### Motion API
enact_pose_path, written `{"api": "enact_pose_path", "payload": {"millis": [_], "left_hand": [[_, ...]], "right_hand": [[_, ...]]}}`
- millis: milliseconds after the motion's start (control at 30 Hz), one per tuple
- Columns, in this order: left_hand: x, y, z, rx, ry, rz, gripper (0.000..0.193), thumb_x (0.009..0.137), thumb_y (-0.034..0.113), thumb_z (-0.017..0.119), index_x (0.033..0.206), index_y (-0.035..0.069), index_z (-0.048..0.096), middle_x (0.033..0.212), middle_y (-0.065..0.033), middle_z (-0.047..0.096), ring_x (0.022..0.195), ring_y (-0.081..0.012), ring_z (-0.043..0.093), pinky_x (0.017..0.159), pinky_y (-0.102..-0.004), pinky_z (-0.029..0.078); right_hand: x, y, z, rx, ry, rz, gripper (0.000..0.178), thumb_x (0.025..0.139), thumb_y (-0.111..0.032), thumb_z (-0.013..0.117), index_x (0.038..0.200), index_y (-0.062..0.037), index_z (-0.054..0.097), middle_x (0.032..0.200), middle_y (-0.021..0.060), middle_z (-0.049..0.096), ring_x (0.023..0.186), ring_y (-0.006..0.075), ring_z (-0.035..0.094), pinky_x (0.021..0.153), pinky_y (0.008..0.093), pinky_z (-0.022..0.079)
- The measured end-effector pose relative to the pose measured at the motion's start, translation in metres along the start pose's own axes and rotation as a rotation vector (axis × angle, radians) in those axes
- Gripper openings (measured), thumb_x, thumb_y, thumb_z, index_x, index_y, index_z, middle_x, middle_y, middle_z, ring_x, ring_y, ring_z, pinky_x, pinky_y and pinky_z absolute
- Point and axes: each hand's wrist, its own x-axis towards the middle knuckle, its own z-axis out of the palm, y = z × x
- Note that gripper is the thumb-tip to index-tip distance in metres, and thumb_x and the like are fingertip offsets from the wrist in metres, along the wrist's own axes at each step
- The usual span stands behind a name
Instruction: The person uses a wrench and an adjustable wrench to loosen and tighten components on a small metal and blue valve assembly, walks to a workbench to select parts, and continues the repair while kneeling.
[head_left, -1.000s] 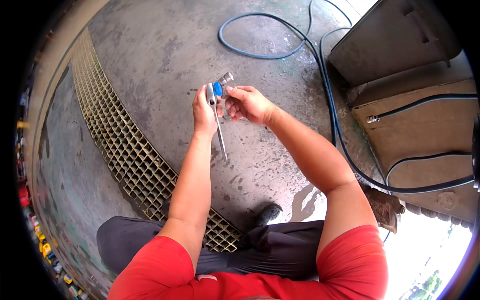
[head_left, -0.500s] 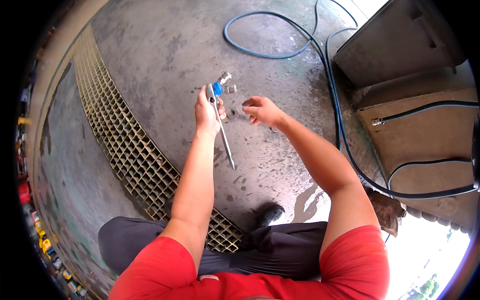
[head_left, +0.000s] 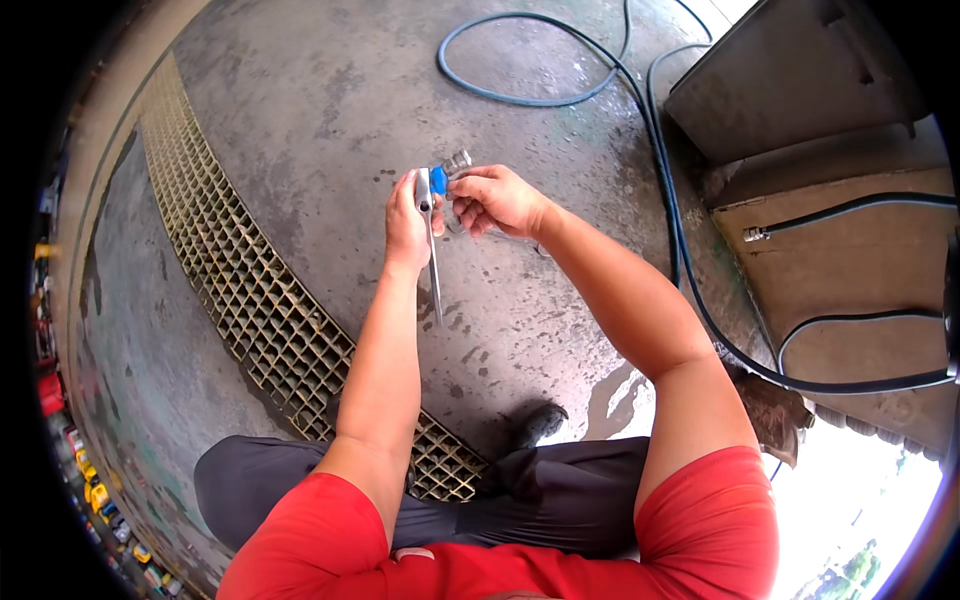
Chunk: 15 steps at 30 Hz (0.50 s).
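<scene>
A metal air blow gun (head_left: 432, 215) is gripped by both closed hands, left hand (head_left: 405, 225) and right hand (head_left: 497, 198), above wet concrete floor (head_left: 330, 110), flanked by a floor grate (head_left: 240, 290) and blue hose (head_left: 560, 95).

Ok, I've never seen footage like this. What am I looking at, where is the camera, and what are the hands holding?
The camera sits on a person's head and looks down through a fisheye lens, so straight edges curve. The red sleeves, forearms and dark trousers at the bottom are the wearer's own. The left hand grips a small metal tool with a blue body and a long thin nozzle pointing down. The right hand pinches the fitting at the tool's top end. Below lies a wet concrete floor with a metal drain grate, a dark hose looping across it, and a grey metal cabinet on the right.
</scene>
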Motion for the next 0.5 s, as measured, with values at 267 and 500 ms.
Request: {"api": "enact_pose_path", "payload": {"millis": [267,500], "left_hand": [[-0.002,0.01,0.012,-0.135,0.015,-0.366,0.043,0.096,0.053,0.043,0.081,0.013,0.053,0.059,-0.0033,0.049,0.043,-0.0154,0.045,0.04,-0.0296,0.034],[0.005,0.008,0.005,-0.014,0.01,-0.261,0.049,0.094,0.057,0.043,0.075,0.014,0.056,0.06,-0.0011,0.051,0.043,-0.0137,0.044,0.041,-0.0285,0.033]], "right_hand": [[-0.006,0.008,0.004,-0.606,0.247,-0.405,0.029,0.091,-0.026,0.061,0.097,0.0019,0.068,0.068,0.0069,0.063,0.061,0.0143,0.059,0.058,0.0321,0.049],[0.0,0.021,0.005,-0.234,0.197,-0.298,0.033,0.096,-0.032,0.058,0.094,0.0002,0.064,0.067,0.0037,0.059,0.059,0.0129,0.057,0.055,0.0301,0.049]]}}
